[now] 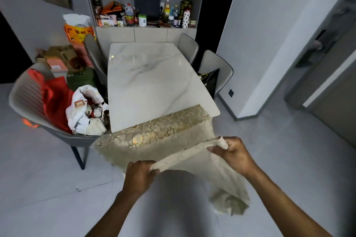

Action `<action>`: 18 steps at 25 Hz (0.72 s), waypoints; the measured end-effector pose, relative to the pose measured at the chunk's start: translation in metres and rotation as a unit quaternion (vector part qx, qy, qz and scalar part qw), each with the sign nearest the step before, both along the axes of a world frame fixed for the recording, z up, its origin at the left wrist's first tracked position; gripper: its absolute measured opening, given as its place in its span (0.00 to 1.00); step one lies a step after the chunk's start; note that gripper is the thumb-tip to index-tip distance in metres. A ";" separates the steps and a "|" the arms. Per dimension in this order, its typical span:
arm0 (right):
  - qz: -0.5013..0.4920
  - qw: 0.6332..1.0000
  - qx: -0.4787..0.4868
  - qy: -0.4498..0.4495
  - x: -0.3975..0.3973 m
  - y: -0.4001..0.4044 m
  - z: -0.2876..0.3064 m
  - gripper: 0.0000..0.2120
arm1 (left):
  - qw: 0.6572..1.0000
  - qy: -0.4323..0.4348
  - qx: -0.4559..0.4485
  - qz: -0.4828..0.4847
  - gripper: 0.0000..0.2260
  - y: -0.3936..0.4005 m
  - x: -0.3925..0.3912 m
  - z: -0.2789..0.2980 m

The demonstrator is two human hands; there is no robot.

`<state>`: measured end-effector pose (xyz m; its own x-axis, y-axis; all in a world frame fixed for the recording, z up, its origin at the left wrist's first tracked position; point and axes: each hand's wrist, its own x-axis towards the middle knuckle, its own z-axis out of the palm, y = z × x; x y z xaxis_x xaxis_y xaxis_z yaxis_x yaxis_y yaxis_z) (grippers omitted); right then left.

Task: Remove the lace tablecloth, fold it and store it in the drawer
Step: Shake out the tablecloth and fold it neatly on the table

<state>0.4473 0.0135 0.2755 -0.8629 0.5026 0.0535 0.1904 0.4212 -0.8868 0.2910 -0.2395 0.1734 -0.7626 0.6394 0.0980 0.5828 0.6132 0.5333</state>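
Pale grey floor tiles (48,188) all around, plain grey walls (260,34), and a white marble table (150,82) ringed by grey chairs (25,98). Behind it, a cluttered shelf niche (146,15); a door (327,82) on the right.

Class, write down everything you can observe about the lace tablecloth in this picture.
The lace tablecloth is cream-beige, patterned lace, soft and limp. Most of it is off the marble table; only a strip lies on the near end. The rest hangs over that edge. The left hand and right hand each grip its top edge, and one end droops below the right hand.
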 end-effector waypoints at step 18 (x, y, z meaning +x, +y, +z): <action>0.204 0.953 0.206 -0.087 0.200 0.027 -0.016 0.26 | 0.988 0.050 0.037 -0.144 0.09 0.116 0.225 0.072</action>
<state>0.6476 0.0408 0.2592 -0.9958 0.0911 0.0120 0.0657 0.7972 -0.6001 0.5165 -0.1232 0.2453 -0.5343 0.8164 0.2192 0.7794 0.3754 0.5016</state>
